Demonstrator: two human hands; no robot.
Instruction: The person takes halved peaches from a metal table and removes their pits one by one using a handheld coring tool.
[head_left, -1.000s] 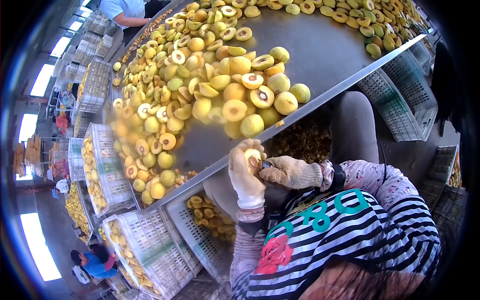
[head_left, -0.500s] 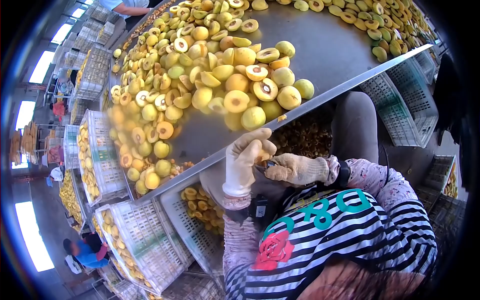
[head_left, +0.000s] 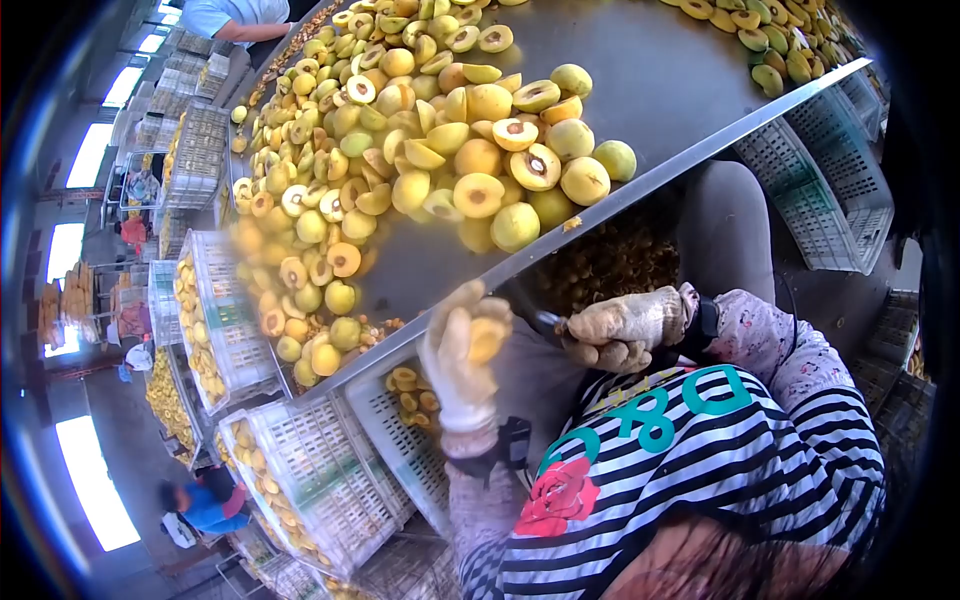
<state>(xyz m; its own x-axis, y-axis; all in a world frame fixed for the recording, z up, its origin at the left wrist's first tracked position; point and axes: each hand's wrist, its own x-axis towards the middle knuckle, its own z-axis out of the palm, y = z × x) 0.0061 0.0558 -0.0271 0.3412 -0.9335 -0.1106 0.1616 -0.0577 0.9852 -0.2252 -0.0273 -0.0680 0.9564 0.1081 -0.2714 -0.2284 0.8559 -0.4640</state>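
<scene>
My gloved left hand (head_left: 458, 362) is near the table's front edge, a little blurred, with a yellow peach half (head_left: 487, 340) held against its palm and fingers. To its right, my gloved right hand (head_left: 625, 328) is closed around a small tool whose metal tip (head_left: 549, 319) points left, apart from the fruit. Most of the tool is hidden by the glove, so its exact kind is unclear. Beyond both hands, a large heap of whole and halved yellow peaches (head_left: 478, 195) lies on the metal table (head_left: 640, 70); several halves show brown pits or pit hollows.
Below the table edge, a crate (head_left: 385, 430) holds peach halves. Dark scraps (head_left: 610, 270) lie under the edge. Filled crates (head_left: 300, 470) stand at the left and crates (head_left: 815, 190) at the right. One co-worker (head_left: 230, 20) is at the far table side, another person (head_left: 210, 500) lower left.
My hands have separated: the left moved left and down with the peach half, now turned into view. My right hand moved slightly right with the tool, clear of the fruit.
</scene>
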